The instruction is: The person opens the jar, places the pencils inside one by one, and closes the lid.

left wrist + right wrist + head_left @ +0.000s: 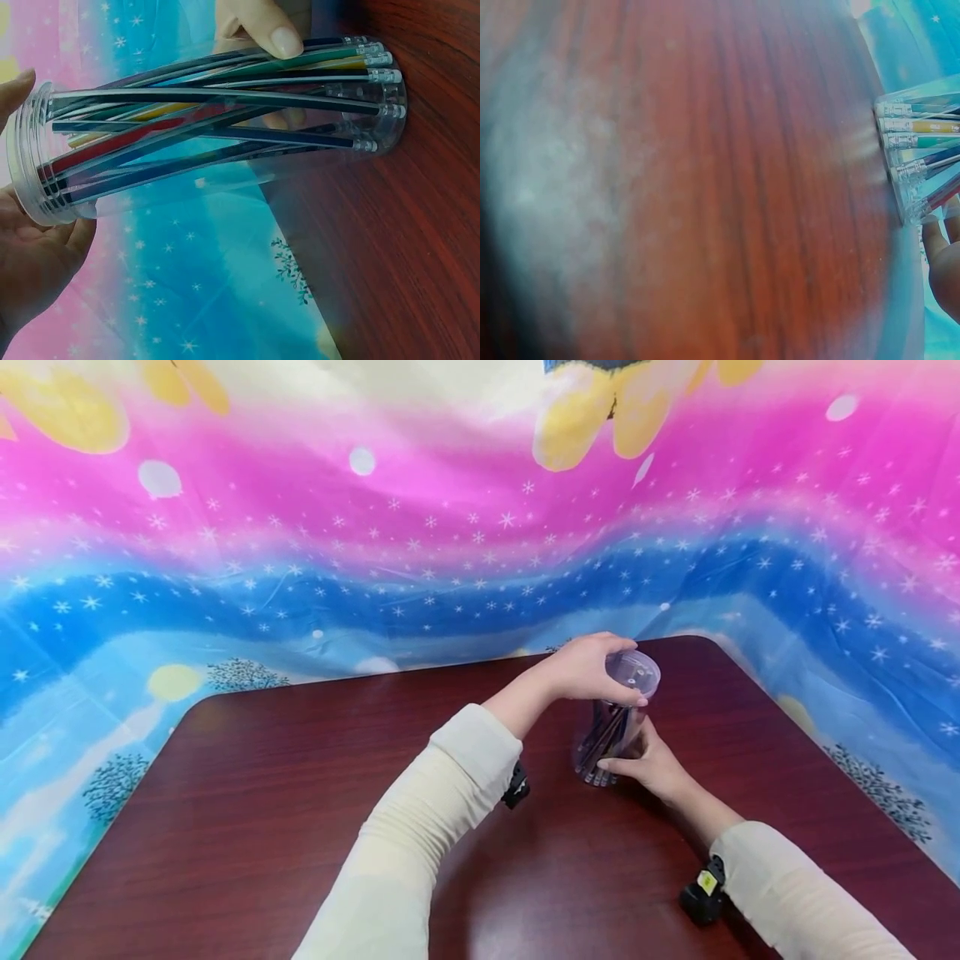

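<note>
A tall clear plastic jar (604,743) stands upright near the table's far right corner. Inside it lean several slim, coloured, pencil-like sticks (217,112) with clear ends pointing down. From above, my left hand (581,670) grips the round clear lid (634,672), thumb on the near side and fingers on the far side. My right hand (654,768) holds the jar low on its body, its thumb pressed to the front. In the right wrist view only the jar's base end and part of the right hand (946,266) show, at the right edge.
The dark red wooden table (300,793) has rounded far corners. Behind and around it hangs a pink and blue patterned cloth (420,552). Black wrist cameras sit by both cream sleeves (420,818).
</note>
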Available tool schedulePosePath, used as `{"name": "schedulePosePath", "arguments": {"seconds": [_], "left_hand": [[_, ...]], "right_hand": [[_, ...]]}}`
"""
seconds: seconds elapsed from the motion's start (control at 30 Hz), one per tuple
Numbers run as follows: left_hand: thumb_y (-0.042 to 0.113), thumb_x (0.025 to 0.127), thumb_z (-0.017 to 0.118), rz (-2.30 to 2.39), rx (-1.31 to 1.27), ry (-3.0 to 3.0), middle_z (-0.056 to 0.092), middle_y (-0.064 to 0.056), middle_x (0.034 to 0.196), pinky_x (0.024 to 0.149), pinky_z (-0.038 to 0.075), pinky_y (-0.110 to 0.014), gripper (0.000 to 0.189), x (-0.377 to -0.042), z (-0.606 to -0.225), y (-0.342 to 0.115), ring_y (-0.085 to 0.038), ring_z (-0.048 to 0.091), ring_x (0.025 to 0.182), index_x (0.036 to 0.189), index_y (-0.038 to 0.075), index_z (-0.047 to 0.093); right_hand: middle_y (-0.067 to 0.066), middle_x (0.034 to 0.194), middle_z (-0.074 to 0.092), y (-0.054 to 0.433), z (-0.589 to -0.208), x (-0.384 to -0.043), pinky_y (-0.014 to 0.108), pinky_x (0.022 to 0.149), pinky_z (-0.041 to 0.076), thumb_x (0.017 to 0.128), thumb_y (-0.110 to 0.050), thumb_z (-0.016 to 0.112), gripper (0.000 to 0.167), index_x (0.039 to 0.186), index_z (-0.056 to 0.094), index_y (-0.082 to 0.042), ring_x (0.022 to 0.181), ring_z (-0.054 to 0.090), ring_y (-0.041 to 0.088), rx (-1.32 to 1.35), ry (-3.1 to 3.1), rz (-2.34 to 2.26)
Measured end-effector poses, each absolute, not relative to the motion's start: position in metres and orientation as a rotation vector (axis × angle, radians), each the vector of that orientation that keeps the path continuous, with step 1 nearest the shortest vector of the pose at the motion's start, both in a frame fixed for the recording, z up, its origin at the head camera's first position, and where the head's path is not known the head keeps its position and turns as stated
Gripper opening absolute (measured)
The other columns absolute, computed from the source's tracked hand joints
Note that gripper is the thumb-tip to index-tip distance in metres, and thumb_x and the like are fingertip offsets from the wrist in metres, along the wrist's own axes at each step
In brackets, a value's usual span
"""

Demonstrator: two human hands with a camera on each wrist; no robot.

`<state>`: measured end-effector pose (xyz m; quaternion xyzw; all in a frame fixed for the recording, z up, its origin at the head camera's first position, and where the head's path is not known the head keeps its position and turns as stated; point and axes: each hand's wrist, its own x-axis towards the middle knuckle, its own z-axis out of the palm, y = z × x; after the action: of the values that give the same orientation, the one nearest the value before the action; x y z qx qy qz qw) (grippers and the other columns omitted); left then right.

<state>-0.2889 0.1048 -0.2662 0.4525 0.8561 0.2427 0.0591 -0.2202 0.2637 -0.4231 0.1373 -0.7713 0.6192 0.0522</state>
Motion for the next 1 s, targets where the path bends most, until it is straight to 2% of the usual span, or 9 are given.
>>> {"name": "schedulePosePath", "arguments": {"seconds": [0.13,0.23,0.4,0.63,0.8,0.87,1.0], "left_hand": [[0.039,0.066,0.07,0.745,1.4,2.477,0.038,0.003,0.126,0.079,0.036,-0.017,0.075,-0.294,-0.263,0.104,-0.006,0.04,0.102,0.13,0.016,0.038],[0.036,0.067,0.07,0.73,1.367,2.434,0.034,0.006,0.127,0.08,0.034,-0.017,0.072,-0.296,-0.261,0.103,-0.007,0.033,0.106,0.13,0.021,0.038],[0.037,0.067,0.07,0.67,1.308,2.43,0.03,0.008,0.12,0.081,0.031,-0.019,0.072,-0.296,-0.257,0.1,-0.008,0.022,0.108,0.131,0.03,0.036],[0.023,0.069,0.068,0.659,1.432,2.353,0.027,0.002,0.13,0.084,0.03,-0.018,0.077,-0.294,-0.256,0.099,-0.009,0.026,0.114,0.135,0.019,0.028],[0.044,0.076,0.059,0.666,1.391,2.458,0.027,0.006,0.13,0.087,0.03,-0.022,0.065,-0.289,-0.264,0.104,-0.008,0.023,0.114,0.132,0.024,0.034],[0.054,0.075,0.054,0.692,1.332,2.55,0.028,0.008,0.126,0.087,0.03,-0.023,0.06,-0.285,-0.268,0.108,-0.008,0.024,0.111,0.128,0.029,0.039],[0.059,0.07,0.056,0.735,1.238,2.682,0.031,0.009,0.114,0.081,0.03,-0.024,0.055,-0.281,-0.272,0.111,-0.009,0.026,0.1,0.12,0.038,0.047]], "right_hand": [[0.002,0.11,0.049,0.264,-0.422,-0.22,0.019,0.074,0.044,0.072,0.001,0.067,0.075,0.129,0.02,-0.012,0.095,0.051,0.006,0.394,-2.355,1.889],[0.005,0.111,0.048,0.263,-0.421,-0.221,0.02,0.074,0.044,0.072,0.001,0.067,0.074,0.128,0.02,-0.012,0.095,0.051,0.006,0.38,-2.36,1.898],[0.012,0.116,0.044,0.264,-0.422,-0.221,0.018,0.077,0.042,0.072,0.0,0.067,0.076,0.13,0.02,-0.012,0.099,0.049,0.005,0.366,-2.367,1.898],[0.013,0.124,0.038,0.265,-0.422,-0.221,0.017,0.079,0.04,0.071,0.0,0.067,0.08,0.133,0.017,-0.014,0.103,0.046,0.004,0.391,-2.367,1.905],[0.006,0.117,0.044,0.266,-0.425,-0.222,0.018,0.078,0.042,0.073,0.001,0.066,0.075,0.13,0.02,-0.014,0.1,0.049,0.006,0.422,-2.366,1.897],[0.004,0.114,0.047,0.266,-0.426,-0.222,0.02,0.077,0.043,0.073,0.001,0.065,0.074,0.13,0.02,-0.014,0.098,0.05,0.007,0.435,-2.359,1.898],[0.004,0.111,0.049,0.266,-0.425,-0.222,0.023,0.073,0.045,0.073,-0.001,0.066,0.073,0.129,0.022,-0.014,0.095,0.052,0.009,0.421,-2.361,1.9]]}}
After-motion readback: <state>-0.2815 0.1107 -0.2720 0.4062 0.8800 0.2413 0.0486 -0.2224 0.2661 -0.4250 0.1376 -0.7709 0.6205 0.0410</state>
